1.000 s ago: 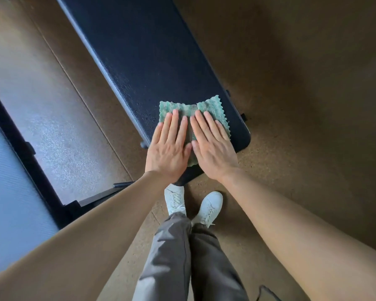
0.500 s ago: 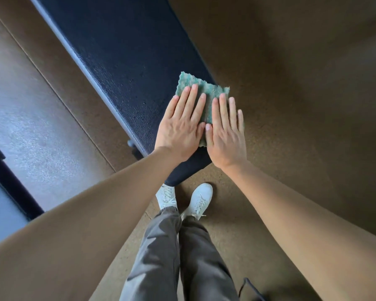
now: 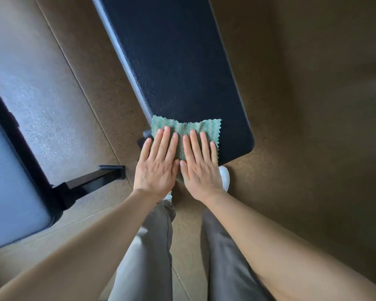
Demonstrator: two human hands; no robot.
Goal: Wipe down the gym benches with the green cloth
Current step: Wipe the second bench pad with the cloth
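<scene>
A long black padded gym bench (image 3: 178,61) runs from the top of the view down to its rounded near end in front of me. The green cloth (image 3: 187,127), with zigzag edges, lies flat on that near end, toward the bench's left edge. My left hand (image 3: 156,170) and my right hand (image 3: 201,172) lie side by side on the cloth, palms down, fingers straight, pressing it onto the pad. The near part of the cloth is hidden under my hands.
A second bench pad (image 3: 9,192) with a black frame foot (image 3: 93,181) stands to the left. Brown speckled floor (image 3: 313,127) spreads to the right. My legs in grey trousers (image 3: 148,246) and a white shoe (image 3: 225,177) are right below the bench end.
Both hands have slid the cloth from the bench's right edge across to its left side at the near end. The view has swung with them.
</scene>
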